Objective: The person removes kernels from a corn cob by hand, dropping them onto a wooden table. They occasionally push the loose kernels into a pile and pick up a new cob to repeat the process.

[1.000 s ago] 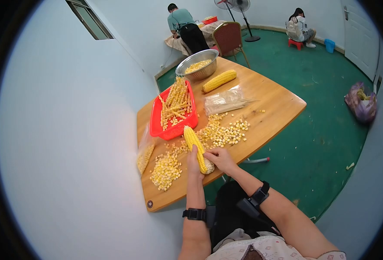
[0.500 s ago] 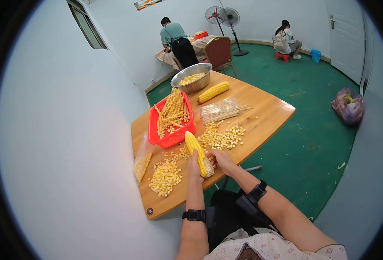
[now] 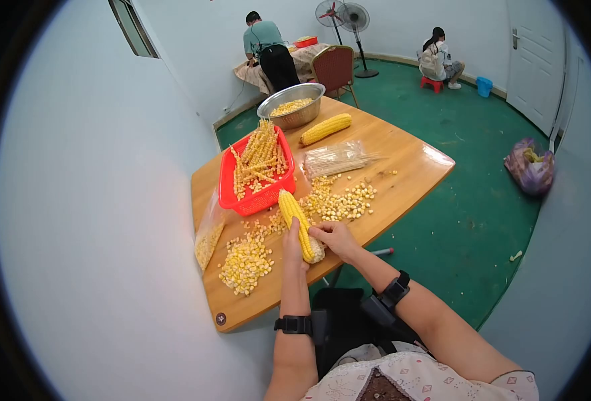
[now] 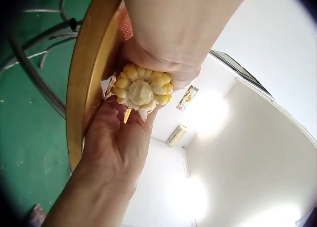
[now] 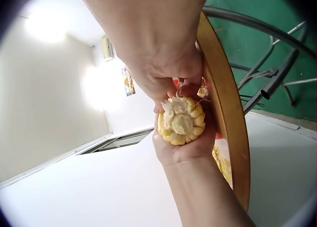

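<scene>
A yellow corn cob [image 3: 296,218] is held tilted over the table's near edge, its pale base toward the body. My left hand [image 3: 294,246] grips it from the left and below. My right hand [image 3: 333,238] has bent fingers against the cob's right side, where a strip without kernels shows. The wrist views show the cob's base end [image 4: 141,93] [image 5: 181,124] between both hands; the right fingertips are partly hidden. Loose kernels [image 3: 246,264] lie left of the cob, with more kernels [image 3: 341,202] beyond it.
A red basket [image 3: 257,199] of stripped kernel sticks, a metal bowl [image 3: 299,118], another cob [image 3: 326,129], packaged skewers [image 3: 336,159] and a bag of kernels [image 3: 208,244] are on the wooden table [image 3: 409,157]. Two people, a chair and fans are farther back.
The head view has shifted. My right fingers, lower and beside the cob half a second ago, now rest higher against its side. My left hand keeps its grip.
</scene>
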